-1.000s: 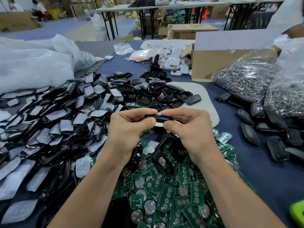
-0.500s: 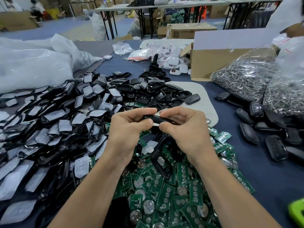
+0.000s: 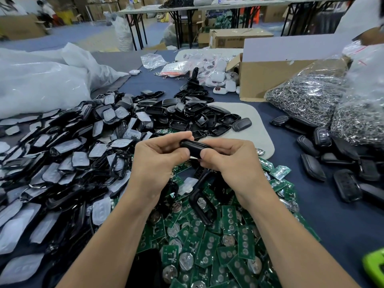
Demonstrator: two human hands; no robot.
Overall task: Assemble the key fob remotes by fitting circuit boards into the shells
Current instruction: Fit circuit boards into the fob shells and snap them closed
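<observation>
Both hands hold one black key fob point(image 3: 193, 147) above the table's middle. My left hand point(image 3: 158, 161) pinches its left end between thumb and fingers. My right hand point(image 3: 228, 156) grips its right end, thumb pressed on the near edge. Its inside is hidden. Under my wrists lies a heap of green circuit boards point(image 3: 209, 246) with round coin cells. A loose black frame point(image 3: 202, 206) rests on that heap. Black shell halves point(image 3: 197, 119) are piled further back.
Black frames with grey rubber pads point(image 3: 68, 163) cover the left. Closed black fobs point(image 3: 340, 163) lie at right beside bags of metal key rings point(image 3: 311, 96). A cardboard box point(image 3: 270, 75), a beige mat point(image 3: 253, 129) and white plastic bags point(image 3: 41, 80) sit behind.
The fob has turned a little in my fingers, showing more of its broad black face. My hands stay in nearly the same place.
</observation>
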